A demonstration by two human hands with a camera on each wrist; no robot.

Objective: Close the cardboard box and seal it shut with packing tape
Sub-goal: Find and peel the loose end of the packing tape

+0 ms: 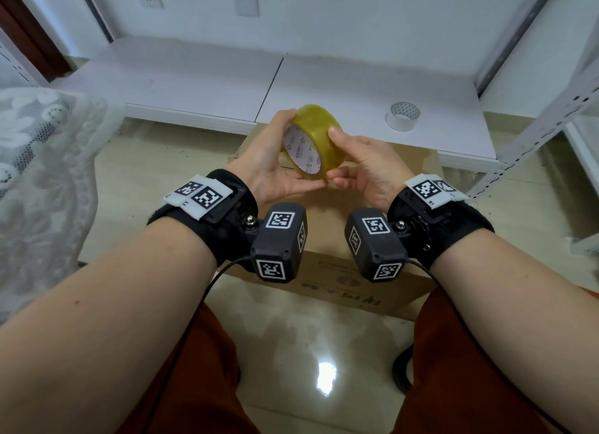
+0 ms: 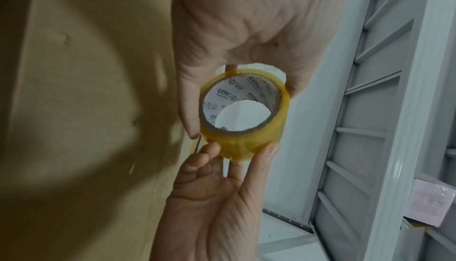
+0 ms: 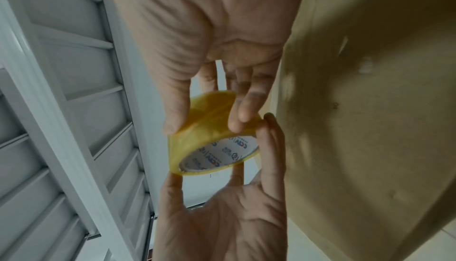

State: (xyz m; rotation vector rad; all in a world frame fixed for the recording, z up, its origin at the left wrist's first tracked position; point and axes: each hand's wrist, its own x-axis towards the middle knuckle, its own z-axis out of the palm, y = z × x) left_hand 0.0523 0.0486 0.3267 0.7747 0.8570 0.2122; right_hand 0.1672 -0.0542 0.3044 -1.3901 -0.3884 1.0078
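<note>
A pale tiled floor (image 1: 155, 161) is seen underfoot, with a white shelf board (image 1: 201, 83) laid low across the far side and a grey perforated metal rack upright (image 1: 531, 132) standing at the right. White lace fabric (image 1: 42, 161) is draped at the left edge. A closed brown cardboard box (image 1: 327, 287) is set on the floor between the knees, its far end reaching up to the shelf board; printed characters are borne on its near face, though they are too small to be read. No tape is seen on the part of its top that shows.

Above the box, a roll of yellowish clear packing tape (image 1: 312, 140) is held in the air by both hands. The left hand (image 1: 265, 164) is curled around the roll's left side, thumb over the far rim and fingers beneath. The right hand (image 1: 366, 164) is closed on the right side, its thumb pressed against the outer surface and its fingertips (image 3: 243, 114) set against the band near the rim. A white printed core is shown inside the roll in the left wrist view (image 2: 244, 115). Whether a loose tape end has been lifted cannot be told.

A smaller white tape roll (image 1: 403, 116) is stood on the shelf board, to the far right of the hands and well apart from them.
</note>
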